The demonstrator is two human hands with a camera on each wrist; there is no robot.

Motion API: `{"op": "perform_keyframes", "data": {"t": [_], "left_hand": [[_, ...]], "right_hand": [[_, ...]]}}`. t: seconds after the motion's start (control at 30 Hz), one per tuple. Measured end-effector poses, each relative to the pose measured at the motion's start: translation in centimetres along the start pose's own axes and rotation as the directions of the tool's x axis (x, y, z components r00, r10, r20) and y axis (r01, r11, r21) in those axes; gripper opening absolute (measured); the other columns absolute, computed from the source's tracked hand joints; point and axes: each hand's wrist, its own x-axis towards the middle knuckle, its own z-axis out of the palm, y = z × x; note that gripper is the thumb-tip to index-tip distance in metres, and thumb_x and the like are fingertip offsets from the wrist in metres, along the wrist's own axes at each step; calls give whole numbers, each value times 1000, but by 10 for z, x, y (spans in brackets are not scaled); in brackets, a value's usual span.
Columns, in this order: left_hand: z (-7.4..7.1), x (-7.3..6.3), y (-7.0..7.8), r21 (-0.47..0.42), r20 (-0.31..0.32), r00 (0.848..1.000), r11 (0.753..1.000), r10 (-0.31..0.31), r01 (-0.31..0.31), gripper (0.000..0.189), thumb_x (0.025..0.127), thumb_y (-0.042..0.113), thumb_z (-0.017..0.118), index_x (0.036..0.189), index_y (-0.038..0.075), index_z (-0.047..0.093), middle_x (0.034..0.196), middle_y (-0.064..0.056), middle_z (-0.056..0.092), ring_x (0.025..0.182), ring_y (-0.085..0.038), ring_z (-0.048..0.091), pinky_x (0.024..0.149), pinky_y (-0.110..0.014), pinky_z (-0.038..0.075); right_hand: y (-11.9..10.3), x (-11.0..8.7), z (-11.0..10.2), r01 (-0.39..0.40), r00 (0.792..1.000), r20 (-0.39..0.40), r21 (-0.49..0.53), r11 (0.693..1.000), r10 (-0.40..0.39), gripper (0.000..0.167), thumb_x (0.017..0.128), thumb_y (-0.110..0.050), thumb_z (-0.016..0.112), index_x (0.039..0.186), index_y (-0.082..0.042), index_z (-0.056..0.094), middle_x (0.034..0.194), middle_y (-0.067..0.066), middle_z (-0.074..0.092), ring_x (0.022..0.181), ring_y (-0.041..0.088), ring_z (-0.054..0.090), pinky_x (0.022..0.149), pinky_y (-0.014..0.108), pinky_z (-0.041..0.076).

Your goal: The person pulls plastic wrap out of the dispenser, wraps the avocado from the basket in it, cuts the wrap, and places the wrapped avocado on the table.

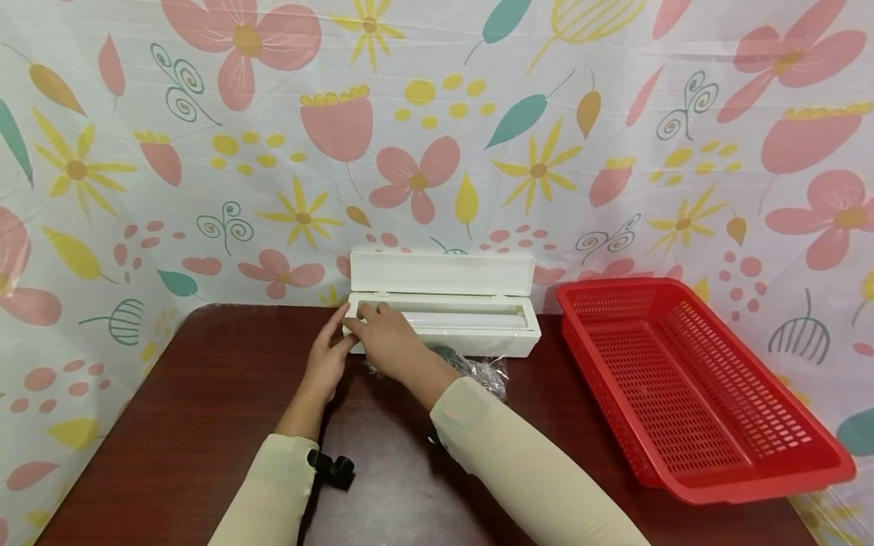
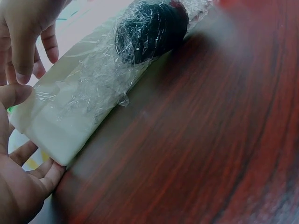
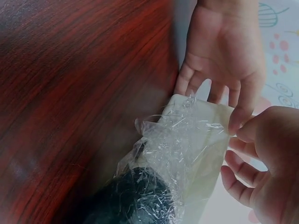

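A white cling film dispenser point(image 1: 471, 341) stands at the back of the table, its lid point(image 1: 444, 273) raised, a pale roll point(image 1: 471, 319) inside. My left hand point(image 1: 326, 364) grips its left end, thumb on the top edge and fingers under the end corner. My right hand point(image 1: 391, 341) reaches over that same end, fingers curled at the opening and thumb tip close against the left thumb; I cannot tell whether it pinches anything. Crumpled cling film point(image 2: 100, 79) drapes down the dispenser's front. A dark rounded thing point(image 2: 154, 32) lies wrapped in film against the front.
A red perforated plastic basket point(image 1: 683, 394) sits on the right of the dark wood-grain table point(image 1: 205, 425). A flower-patterned cloth point(image 1: 423, 114) hangs behind the table, close to the raised lid. A black device point(image 1: 332, 469) is strapped to the left wrist.
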Motion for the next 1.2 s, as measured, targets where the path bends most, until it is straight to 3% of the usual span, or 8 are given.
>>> {"op": "perform_keyframes", "data": {"t": [0.4, 0.63, 0.8, 1.03, 1.2], "left_hand": [[-2, 0, 1, 12, 41, 999, 1000, 3, -4, 63, 103, 23, 59, 160, 27, 30, 165, -9, 28, 140, -33, 43, 118, -55, 33], [-9, 21, -31, 60, 16, 998, 996, 60, -61, 60, 103, 31, 57, 157, 39, 32, 164, -5, 28, 135, -32, 46, 115, -55, 35], [-8, 21, -32, 66, 13, 997, 995, 74, -75, 59, 103, 31, 57, 156, 40, 32, 162, -6, 31, 134, -32, 47, 113, -54, 37], [-6, 20, -31, 51, 26, 998, 997, 63, -64, 60, 104, 32, 56, 157, 39, 30, 168, 1, 16, 137, -31, 44, 115, -53, 36], [-5, 19, -29, 39, 16, 998, 997, 68, -68, 59, 103, 29, 57, 156, 38, 33, 166, -1, 17, 136, -31, 44, 114, -51, 36]], "right_hand": [[0, 1, -1, 15, 1000, -14, 19, 1000, -15, 61, 96, -30, 71, 152, -28, 46, 145, -3, 52, 122, 21, 54, 95, 34, 54], [0, 1, -3, 9, 1000, -16, 32, 999, -8, 55, 99, -28, 66, 151, -30, 48, 146, -5, 53, 125, 20, 51, 105, 38, 48], [1, -1, -3, 11, 999, -47, 33, 999, -9, 50, 100, -27, 65, 148, -30, 52, 142, -6, 56, 123, 19, 51, 105, 39, 45], [3, -1, 2, -7, 996, -94, 47, 999, 11, 38, 103, -22, 59, 140, -29, 60, 138, -7, 60, 116, 18, 54, 97, 36, 46], [4, -1, 5, -24, 990, -136, 62, 998, 33, 33, 104, -22, 58, 136, -30, 64, 136, -8, 62, 113, 18, 56, 96, 36, 47]]}}
